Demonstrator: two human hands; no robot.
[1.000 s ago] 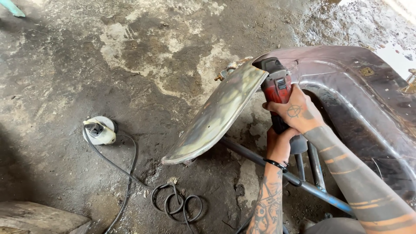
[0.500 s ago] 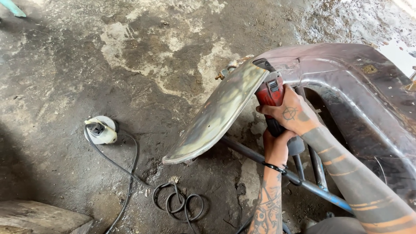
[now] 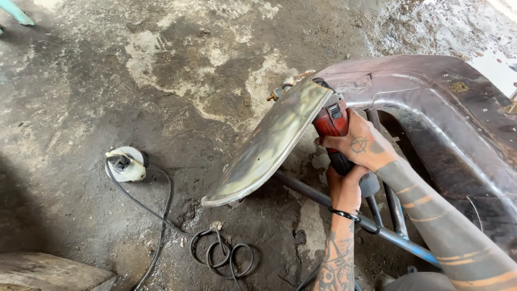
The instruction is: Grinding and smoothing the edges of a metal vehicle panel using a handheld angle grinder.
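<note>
Right hand [image 3: 362, 146], wrist bent, fingers clamped round the red grinder [image 3: 333, 119] pressed under the curved, rusty metal panel [image 3: 269, 145]; left hand [image 3: 344, 186] grips its dark handle below; cable [image 3: 221, 253] coiled on rough concrete floor [image 3: 161, 64].

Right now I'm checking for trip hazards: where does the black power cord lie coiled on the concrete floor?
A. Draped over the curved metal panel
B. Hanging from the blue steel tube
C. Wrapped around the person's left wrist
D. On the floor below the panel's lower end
D: the black power cord lies in loose loops on the stained concrete floor, just below the lower end of the curved metal panel.
</note>
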